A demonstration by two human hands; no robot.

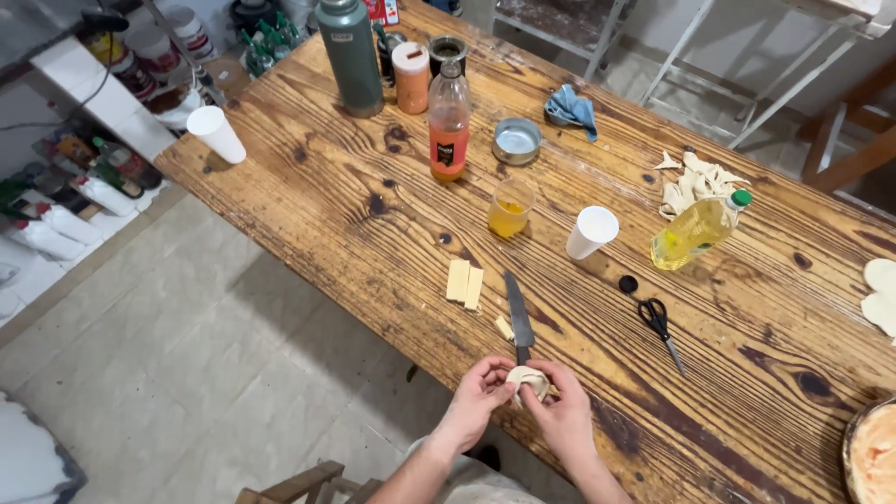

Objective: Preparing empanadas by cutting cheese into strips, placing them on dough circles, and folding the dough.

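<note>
Both hands at 6 o'clock, surface edge: left hand [478,394] and right hand [563,411] pinch a pale dough piece [525,381], folding its rim. Knife [518,315] at 12 o'clock of them. Likely next: careful fingertip crimping.

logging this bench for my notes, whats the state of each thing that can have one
left hand: closed on the dough piece
right hand: closed on the dough piece
dough piece: folded, held in both hands
knife: lying flat, untouched
scissors: shut, lying flat
oil bottle: on its side, capped
orange drink bottle: upright, partly full
glass: upright, part full
white cup: upright
green flask: upright, closed
</note>
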